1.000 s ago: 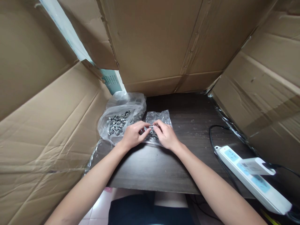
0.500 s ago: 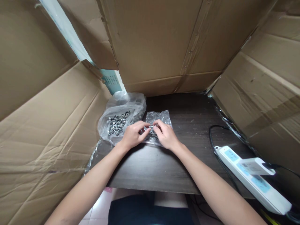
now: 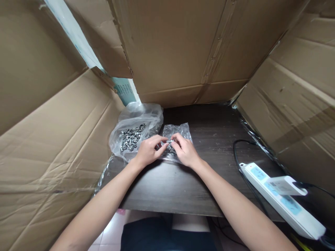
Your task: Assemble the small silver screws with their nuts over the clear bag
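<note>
Fingertips of my left hand (image 3: 150, 150) and my right hand (image 3: 184, 150) meet over a small clear bag, pinching opposite ends of a small shiny metal screw (image 3: 169, 141). Whether a nut or washer sits on it is too small to tell. Beneath the fingers, the clear plastic bag (image 3: 180, 129) holds small metal parts, partly hidden by my hands. Left of my left hand lies a larger open plastic bag (image 3: 142, 109) with a heap of silvery screws (image 3: 132, 137) in it.
Everything rests on a dark wooden table (image 3: 167, 184). Cardboard walls (image 3: 178, 52) enclose its back and sides. A white power strip (image 3: 282, 205) with a plugged-in adapter (image 3: 285, 185) lies at the right, a black cable (image 3: 235, 157) curving beside it.
Both hands stay almost in place, still pinching the small screw; only a slight shift of the fingers shows. The bags have not moved.
</note>
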Demonstrator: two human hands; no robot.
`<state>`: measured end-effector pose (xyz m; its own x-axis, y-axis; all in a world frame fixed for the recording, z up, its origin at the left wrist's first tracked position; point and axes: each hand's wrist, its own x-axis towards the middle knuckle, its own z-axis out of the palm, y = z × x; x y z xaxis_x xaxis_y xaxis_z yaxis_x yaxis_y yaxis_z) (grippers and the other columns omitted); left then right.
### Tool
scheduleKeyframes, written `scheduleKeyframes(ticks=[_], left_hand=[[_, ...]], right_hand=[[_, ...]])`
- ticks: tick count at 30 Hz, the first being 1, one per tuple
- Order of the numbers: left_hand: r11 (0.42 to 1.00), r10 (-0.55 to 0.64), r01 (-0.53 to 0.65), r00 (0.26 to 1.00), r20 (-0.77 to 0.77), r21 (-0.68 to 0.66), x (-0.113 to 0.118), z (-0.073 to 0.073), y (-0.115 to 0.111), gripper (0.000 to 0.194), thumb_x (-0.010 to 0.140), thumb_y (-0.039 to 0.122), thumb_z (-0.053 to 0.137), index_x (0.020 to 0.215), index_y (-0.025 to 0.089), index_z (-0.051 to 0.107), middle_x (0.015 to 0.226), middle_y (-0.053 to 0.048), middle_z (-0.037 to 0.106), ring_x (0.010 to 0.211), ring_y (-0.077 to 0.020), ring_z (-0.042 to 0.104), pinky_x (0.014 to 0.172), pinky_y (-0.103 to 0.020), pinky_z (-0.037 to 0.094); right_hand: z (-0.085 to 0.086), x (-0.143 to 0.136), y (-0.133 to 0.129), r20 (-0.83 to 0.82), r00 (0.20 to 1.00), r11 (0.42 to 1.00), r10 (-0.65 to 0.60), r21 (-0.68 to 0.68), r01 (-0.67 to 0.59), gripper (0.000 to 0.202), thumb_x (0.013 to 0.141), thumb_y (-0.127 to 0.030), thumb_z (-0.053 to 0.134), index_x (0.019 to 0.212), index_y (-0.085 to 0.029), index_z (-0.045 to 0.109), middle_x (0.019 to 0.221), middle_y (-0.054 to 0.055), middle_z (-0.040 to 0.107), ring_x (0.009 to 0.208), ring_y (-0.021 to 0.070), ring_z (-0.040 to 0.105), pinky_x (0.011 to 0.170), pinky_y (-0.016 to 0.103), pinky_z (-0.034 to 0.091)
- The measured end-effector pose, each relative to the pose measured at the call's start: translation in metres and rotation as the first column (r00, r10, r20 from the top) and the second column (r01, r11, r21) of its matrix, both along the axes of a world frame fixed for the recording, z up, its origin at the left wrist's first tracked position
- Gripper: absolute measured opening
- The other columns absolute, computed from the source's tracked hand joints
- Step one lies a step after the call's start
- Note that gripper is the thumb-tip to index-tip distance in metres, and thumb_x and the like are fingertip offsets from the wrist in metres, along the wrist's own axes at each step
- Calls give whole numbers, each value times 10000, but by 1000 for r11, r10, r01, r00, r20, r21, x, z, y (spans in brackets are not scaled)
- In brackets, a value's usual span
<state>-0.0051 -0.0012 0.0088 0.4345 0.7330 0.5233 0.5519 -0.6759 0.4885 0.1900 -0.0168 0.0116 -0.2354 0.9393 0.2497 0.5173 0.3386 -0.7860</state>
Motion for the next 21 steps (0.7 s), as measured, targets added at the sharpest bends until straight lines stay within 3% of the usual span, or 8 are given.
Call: scheduleKeyframes(ticks=[21], left_hand=[[1000, -7, 7, 1000, -2, -10, 1, -1, 0, 179, 956, 286, 598, 1057, 182, 702, 918, -43, 733, 671, -120, 658, 668, -242, 538]], right_hand=[[-1, -1, 0, 10, 1000, 1000, 6, 17, -6, 135, 963, -290, 441, 950, -227, 561, 723, -9, 597, 650, 178, 537, 643, 286, 366]])
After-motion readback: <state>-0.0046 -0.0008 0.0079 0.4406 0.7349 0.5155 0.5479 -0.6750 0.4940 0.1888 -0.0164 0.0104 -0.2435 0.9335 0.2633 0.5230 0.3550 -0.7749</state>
